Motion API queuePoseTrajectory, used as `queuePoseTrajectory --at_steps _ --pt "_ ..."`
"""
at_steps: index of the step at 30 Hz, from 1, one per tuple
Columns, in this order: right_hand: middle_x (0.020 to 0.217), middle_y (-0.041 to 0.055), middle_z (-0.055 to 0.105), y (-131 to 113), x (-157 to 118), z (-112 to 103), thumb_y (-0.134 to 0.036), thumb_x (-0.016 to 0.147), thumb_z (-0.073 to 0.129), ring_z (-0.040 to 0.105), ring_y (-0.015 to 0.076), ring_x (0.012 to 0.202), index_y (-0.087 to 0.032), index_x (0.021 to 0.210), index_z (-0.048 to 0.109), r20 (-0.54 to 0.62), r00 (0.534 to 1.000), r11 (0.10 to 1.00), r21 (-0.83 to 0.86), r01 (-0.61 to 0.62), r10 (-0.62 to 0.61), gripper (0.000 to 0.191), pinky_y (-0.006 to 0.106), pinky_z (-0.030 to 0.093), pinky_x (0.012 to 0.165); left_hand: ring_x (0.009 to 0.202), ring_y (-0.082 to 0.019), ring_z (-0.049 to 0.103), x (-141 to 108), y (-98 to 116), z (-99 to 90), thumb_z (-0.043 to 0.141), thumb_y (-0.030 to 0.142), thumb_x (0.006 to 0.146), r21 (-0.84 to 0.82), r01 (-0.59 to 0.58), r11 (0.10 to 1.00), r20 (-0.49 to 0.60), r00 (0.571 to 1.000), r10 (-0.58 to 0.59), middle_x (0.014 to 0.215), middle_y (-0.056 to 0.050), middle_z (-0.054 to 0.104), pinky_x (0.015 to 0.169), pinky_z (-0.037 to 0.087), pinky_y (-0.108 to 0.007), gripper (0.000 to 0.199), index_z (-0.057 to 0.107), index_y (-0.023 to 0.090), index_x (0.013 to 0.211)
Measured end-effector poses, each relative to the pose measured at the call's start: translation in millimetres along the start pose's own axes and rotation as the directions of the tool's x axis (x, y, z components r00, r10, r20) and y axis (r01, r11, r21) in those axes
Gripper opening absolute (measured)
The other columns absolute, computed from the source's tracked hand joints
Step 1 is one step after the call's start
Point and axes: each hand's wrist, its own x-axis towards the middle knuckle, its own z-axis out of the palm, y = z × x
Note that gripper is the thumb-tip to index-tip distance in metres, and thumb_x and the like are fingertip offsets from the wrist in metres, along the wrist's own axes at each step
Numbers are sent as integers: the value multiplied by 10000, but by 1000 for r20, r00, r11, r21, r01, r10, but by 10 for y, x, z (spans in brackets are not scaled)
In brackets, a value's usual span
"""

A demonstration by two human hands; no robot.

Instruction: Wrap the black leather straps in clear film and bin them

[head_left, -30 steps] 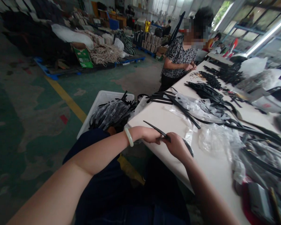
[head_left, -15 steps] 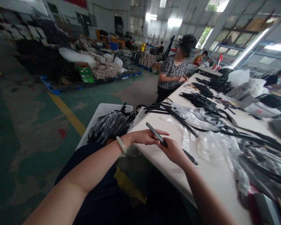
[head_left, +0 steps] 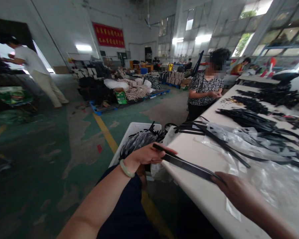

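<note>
Left hand (head_left: 149,154): fingers (head_left: 161,152) clenching one end of a black flat strap (head_left: 188,166) | right hand (head_left: 235,189): fingers (head_left: 220,178) meeting the far end, grip impossible to tell | strap: stretching straight above the white worktop (head_left: 201,196), seemingly staying clear of the loose plastic film (head_left: 269,162)

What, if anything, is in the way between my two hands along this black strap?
Nothing visible. The black strap runs unbroken from your left hand to your right hand, above the white table. The clear plastic lies farther across the table, beyond the strap.
</note>
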Motion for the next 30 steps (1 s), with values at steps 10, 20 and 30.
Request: queuePoseTrajectory --at_steps 10,20,30 --pt "777 17 662 -928 339 52 -335 878 425 621 203 737 -232 756 588 316 904 957 91 275 -289 229 279 320 606 378 -25 206 -1529 -264 292 674 525 704 -114 -12 993 -619 783 -62 464 39 288 388 110 -207 348 712 185 768" --pt "739 49 644 -1595 676 94 -444 888 431 569 140 623 -169 786 600 492 778 834 546 74 -391 339 224 353 539 427 -20 103 -2283 -581 381 786 440 567 -385 -358 850 -913 284 -294 501 69 112 376 133 -156 292 668 214 711" --pt "911 93 626 -2003 3010 910 -372 970 298 616 152 781 -144 875 509 484 858 -45 866 -498 -172 324 354 504 735 415 -32 207 -2585 -1143 -656 744 484 614 -325 -236 916 -946 106 -308 501 82 265 387 140 -140 575 597 157 1063"
